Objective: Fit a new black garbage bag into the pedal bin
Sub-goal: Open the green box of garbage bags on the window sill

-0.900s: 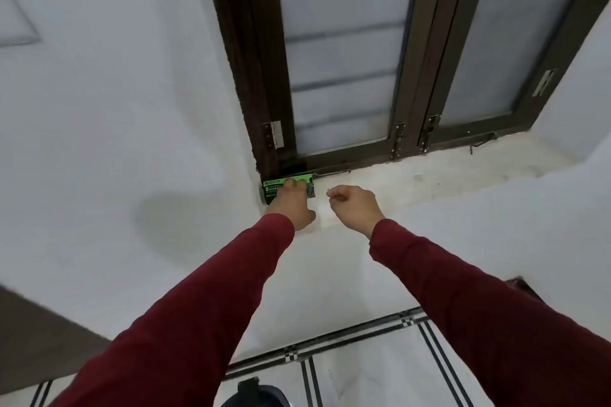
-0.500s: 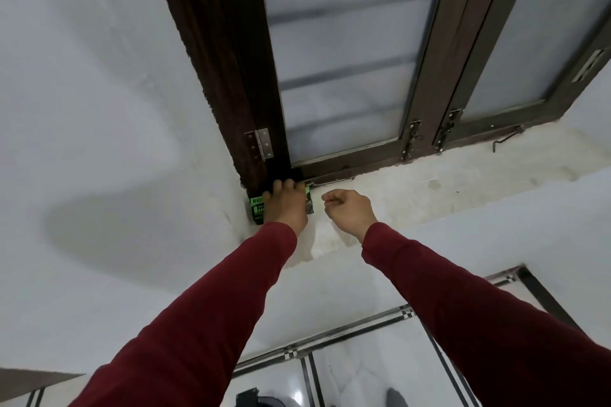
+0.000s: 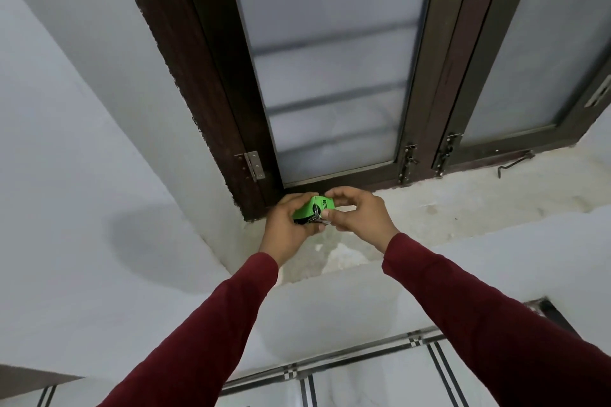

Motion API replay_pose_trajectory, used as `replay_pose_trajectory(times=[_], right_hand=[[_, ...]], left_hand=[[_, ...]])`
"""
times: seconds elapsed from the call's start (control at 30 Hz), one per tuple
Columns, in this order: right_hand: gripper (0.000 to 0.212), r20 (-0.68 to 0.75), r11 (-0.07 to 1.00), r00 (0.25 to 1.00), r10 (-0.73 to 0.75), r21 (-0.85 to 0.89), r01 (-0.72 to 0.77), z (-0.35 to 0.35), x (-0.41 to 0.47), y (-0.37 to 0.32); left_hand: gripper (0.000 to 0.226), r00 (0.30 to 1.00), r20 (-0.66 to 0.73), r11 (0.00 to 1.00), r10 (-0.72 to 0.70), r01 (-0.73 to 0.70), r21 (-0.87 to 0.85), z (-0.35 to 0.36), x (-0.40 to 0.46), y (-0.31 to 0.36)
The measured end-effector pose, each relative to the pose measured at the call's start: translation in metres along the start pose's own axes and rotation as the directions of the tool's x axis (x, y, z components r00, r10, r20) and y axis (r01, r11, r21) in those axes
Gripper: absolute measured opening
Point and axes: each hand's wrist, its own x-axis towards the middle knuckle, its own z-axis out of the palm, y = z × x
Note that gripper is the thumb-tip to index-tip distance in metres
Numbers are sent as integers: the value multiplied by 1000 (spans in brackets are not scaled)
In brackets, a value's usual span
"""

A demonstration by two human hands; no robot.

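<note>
The left hand (image 3: 287, 228) is gripping a small green box (image 3: 313, 210), judged to be the garbage-bag pack, fingers curled round its far side and palm beneath. The box's long axis is running up and to the right, away from the left palm, so its open end, showing a dark roll, is facing the right hand (image 3: 358, 215). The right hand is lying just beside and nearer that end; its thumb and fingertips (image 3: 331, 215) are pinching at the opening, apparently to draw a bag out. Both hands are hovering over the window sill (image 3: 463, 205). The pedal bin is not in view.
</note>
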Motion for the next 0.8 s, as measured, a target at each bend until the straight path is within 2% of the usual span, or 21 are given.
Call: replay_pose_trajectory(times=[0.17,0.33,0.53,0.67,0.73,0.8], right_hand=[[42,20,998,998,-52,-42,52,-19,0,2],[27,21,1000,1000,0,27,-1,-30,-6,-7],[30,79,989,986,148,-12,-147,-43,-10,-18],[15,61,985,983,171,-26,-169,-52,-10,-17],[15,44,985,995,93,-151,-85,-55,-9,-15],[24,45,910,994,-96,-400,106,-57,-9,-12]], left_hand=[[66,1000,-5,1000,19,-19,22,10,-2,16],[67,999,-20,997,27,-25,73,18,-7,26],[64,999,19,992,40,-42,120,26,-12,37],[66,1000,-10,994,27,-26,103,31,-12,41],[67,999,-16,991,33,-31,131,33,-12,42],[67,999,-31,987,43,-38,157,35,-14,44]])
